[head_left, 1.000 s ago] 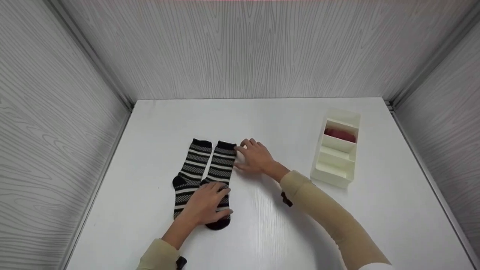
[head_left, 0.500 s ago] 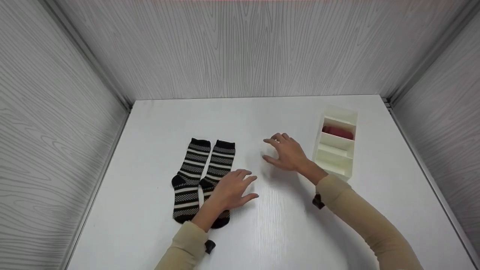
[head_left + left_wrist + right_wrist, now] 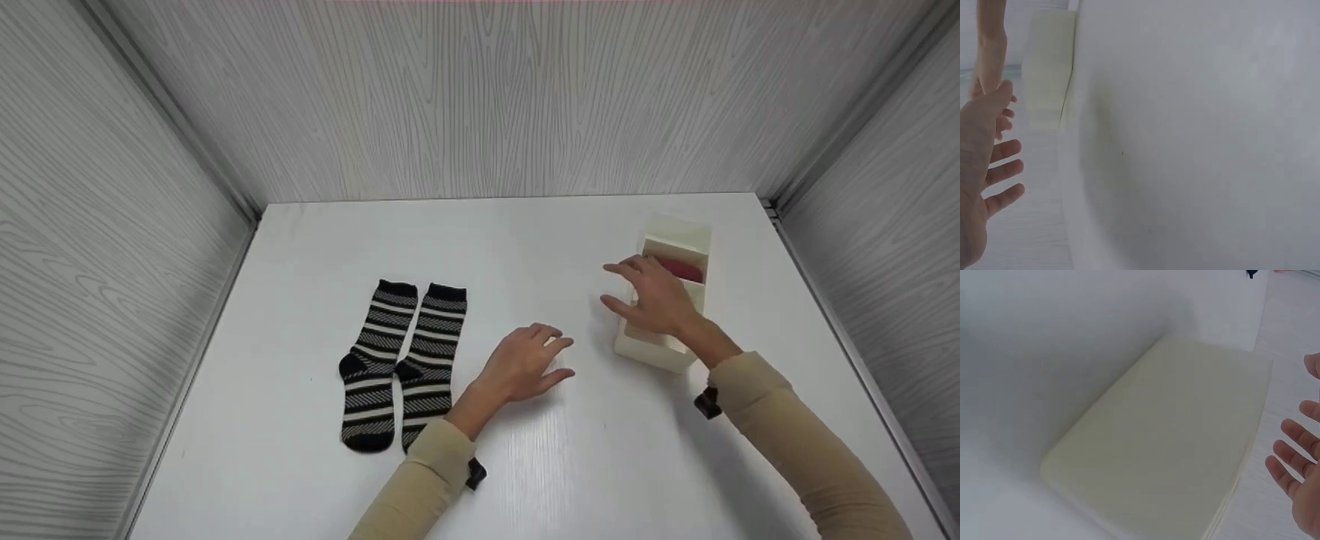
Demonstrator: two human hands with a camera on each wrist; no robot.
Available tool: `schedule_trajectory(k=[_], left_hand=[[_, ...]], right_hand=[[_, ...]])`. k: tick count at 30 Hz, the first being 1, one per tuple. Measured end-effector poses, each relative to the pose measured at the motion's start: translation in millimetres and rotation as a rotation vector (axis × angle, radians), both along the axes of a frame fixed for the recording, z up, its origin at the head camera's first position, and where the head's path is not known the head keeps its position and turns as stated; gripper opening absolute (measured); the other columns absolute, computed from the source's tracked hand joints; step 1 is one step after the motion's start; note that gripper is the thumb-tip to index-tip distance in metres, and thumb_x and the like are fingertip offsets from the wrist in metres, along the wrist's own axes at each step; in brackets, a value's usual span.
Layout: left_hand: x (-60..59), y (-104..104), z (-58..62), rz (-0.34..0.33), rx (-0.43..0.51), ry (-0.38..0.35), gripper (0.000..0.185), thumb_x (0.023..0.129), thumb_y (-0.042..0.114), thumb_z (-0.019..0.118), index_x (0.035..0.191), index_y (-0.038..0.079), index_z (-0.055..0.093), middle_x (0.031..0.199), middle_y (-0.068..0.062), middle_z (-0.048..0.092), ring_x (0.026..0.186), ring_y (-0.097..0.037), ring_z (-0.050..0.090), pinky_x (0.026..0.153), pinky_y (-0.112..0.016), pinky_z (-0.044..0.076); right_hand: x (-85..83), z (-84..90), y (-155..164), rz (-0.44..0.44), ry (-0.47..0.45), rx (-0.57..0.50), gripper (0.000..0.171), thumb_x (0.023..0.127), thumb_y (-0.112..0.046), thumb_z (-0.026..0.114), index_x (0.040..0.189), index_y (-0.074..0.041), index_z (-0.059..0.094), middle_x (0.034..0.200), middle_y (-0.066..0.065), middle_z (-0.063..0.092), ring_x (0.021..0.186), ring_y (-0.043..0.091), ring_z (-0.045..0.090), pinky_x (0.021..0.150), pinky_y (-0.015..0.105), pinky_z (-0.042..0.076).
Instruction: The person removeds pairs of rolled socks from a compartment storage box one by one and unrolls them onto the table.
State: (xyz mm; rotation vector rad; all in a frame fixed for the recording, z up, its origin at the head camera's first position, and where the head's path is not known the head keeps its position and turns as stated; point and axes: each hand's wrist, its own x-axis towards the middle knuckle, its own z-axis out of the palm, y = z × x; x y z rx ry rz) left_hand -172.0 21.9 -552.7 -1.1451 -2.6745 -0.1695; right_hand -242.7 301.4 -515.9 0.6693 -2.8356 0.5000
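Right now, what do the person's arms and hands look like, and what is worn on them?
Both arms wear long beige sleeves, the left sleeve and the right sleeve. A small black device sits at each cuff, by the left wrist and the right wrist. The left hand and right hand are bare, without gloves.

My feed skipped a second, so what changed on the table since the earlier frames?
Both hands let go of the socks and moved right. The right hand went from the right sock's cuff to the organizer and is now over it. The left hand left the sock foot and is now open over the bare table. Socks stay flat, side by side; the red item stays in its compartment.
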Motion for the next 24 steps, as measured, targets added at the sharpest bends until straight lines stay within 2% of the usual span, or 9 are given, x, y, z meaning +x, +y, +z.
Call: schedule_trajectory(k=[3,6,11,13,20,24], left_hand=[[-4.7,16.3,-0.1,-0.007,-0.014,-0.003,0.049,0.105,0.056,0.056,0.141,0.024,0.064,0.138,0.003,0.069,0.130,-0.015,0.066,0.103,-0.032,0.059],[-9.3,32.4,1.6,-0.025,-0.018,0.004,0.048,0.106,0.055,0.056,0.143,0.025,0.062,0.139,0.003,0.068,0.131,-0.015,0.065,0.102,-0.031,0.059],[-17.0,55.8,3.3,-0.032,-0.006,0.029,0.047,0.106,0.054,0.055,0.143,0.026,0.062,0.138,0.005,0.069,0.130,-0.014,0.065,0.100,-0.030,0.059],[-19.8,63.5,3.1,-0.026,-0.004,0.029,0.047,0.106,0.055,0.054,0.143,0.026,0.062,0.138,0.005,0.069,0.129,-0.014,0.066,0.098,-0.030,0.060],[-26.0,84.4,3.1,-0.032,0.008,0.020,0.043,0.108,0.053,0.053,0.142,0.029,0.063,0.137,0.006,0.069,0.126,-0.013,0.066,0.094,-0.028,0.061],[-27.8,90.3,0.2,-0.032,0.001,0.009,0.044,0.107,0.058,0.050,0.139,0.032,0.065,0.137,0.006,0.068,0.126,-0.012,0.066,0.092,-0.027,0.061]], right_hand=[[-3.0,3.6,18.6,-0.024,-0.013,0.003,0.055,0.098,-0.040,0.072,0.144,-0.011,0.063,0.135,0.021,0.065,0.126,0.042,0.060,0.103,0.062,0.053],[-6.7,7.3,36.7,-0.049,-0.029,0.013,0.055,0.099,-0.039,0.072,0.145,-0.011,0.062,0.139,0.022,0.063,0.129,0.044,0.059,0.100,0.066,0.053],[-13.9,10.3,63.0,-0.089,-0.087,0.043,0.055,0.100,-0.039,0.068,0.145,-0.009,0.060,0.136,0.024,0.061,0.123,0.047,0.060,0.093,0.069,0.053],[-17.3,10.8,70.7,-0.103,-0.120,0.051,0.055,0.101,-0.040,0.066,0.145,-0.008,0.060,0.134,0.025,0.061,0.122,0.048,0.060,0.094,0.070,0.052],[-29.0,14.7,88.3,-0.132,-0.169,0.073,0.049,0.103,-0.034,0.066,0.138,0.000,0.062,0.130,0.027,0.063,0.117,0.048,0.062,0.093,0.068,0.052],[-34.1,18.0,93.4,-0.134,-0.224,0.076,0.046,0.103,-0.028,0.066,0.140,-0.001,0.062,0.129,0.028,0.064,0.115,0.048,0.064,0.095,0.067,0.052]])
